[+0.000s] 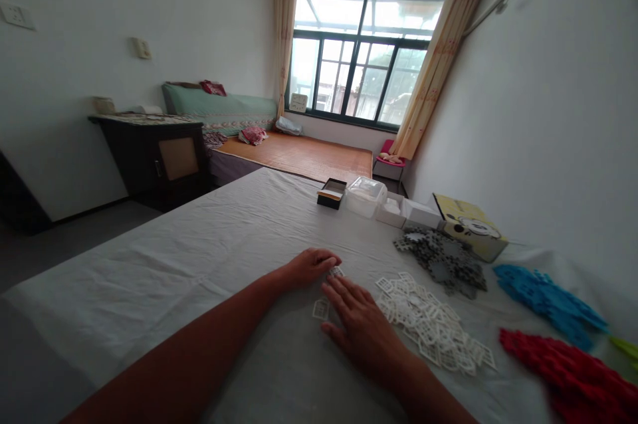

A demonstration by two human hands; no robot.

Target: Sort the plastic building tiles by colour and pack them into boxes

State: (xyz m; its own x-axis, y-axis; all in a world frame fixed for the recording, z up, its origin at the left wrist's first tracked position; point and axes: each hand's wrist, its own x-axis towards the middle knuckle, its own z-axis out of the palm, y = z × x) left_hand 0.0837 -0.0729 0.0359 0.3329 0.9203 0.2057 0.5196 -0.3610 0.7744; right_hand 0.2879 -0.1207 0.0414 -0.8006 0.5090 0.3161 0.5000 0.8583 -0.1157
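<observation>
My left hand (310, 267) is closed, its fingers curled and its thumb at the edge of a small white lattice piece (337, 272) that looks like a little window frame. My right hand (361, 321) lies just to the right with its fingers stretched out, the fingertips beside that same piece. Between my wrists, a loose white window-shaped piece (320, 309) rests flat on the sheet. A heap of similar white plastic pieces (431, 324) spreads right of my right hand. My left fingertips are partly hidden.
Right of the heap lie grey pieces (441, 261), blue pieces (548, 301) and red pieces (568, 367). Along the far edge of the white sheet (209, 251) stand a black box (331, 194), a clear plastic tub (366, 197), white boxes (421, 214) and a yellow box (471, 226).
</observation>
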